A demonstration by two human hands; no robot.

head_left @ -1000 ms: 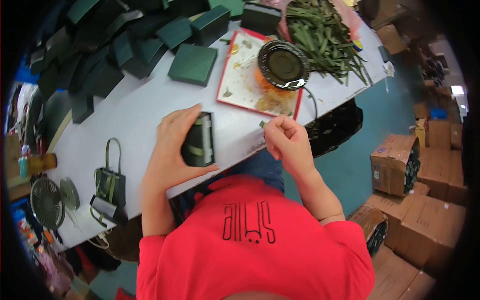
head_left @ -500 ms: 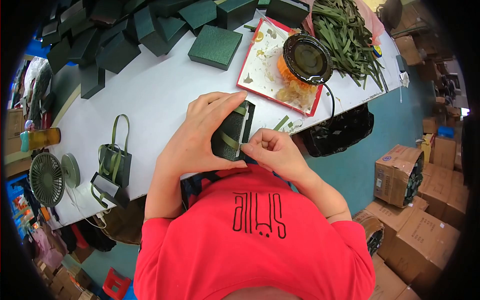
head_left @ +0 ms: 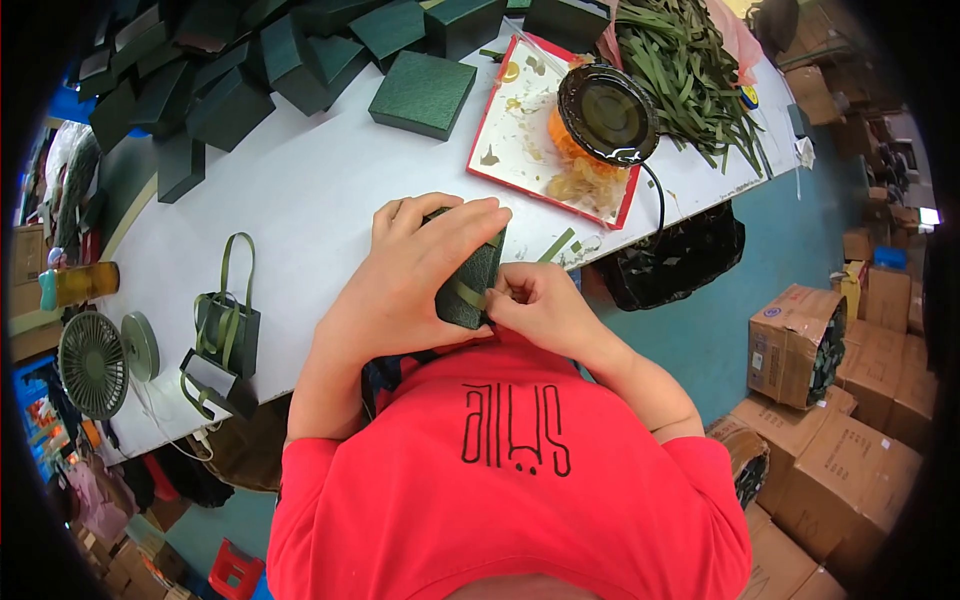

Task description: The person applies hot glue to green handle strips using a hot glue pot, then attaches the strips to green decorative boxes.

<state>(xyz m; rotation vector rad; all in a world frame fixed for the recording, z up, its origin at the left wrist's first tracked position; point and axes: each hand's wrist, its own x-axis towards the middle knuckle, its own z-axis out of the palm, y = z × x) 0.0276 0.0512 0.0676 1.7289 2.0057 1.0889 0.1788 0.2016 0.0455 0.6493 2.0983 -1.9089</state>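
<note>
My left hand is wrapped around a small dark green box, fingers over its far side and thumb at its near edge. A flat olive-green ribbon runs across the box. My right hand is closed in a pinch at the box's right edge, where the ribbon ends. Its fingertips partly hide what they hold, which looks like the ribbon's end. The box is tilted close to my red shirt. Left of it on the table stand green boxes with ribbon handles.
Many dark green boxes are piled at the back left, with one lone box nearer. A black pot of amber liquid stands on a red-rimmed white tray. Cut ribbons are heaped at back right. A fan stands left.
The box has turned in my left hand, so its open-looking right edge no longer shows. My left fingers have shifted over its top. The right hand stays pinched at the edge.
</note>
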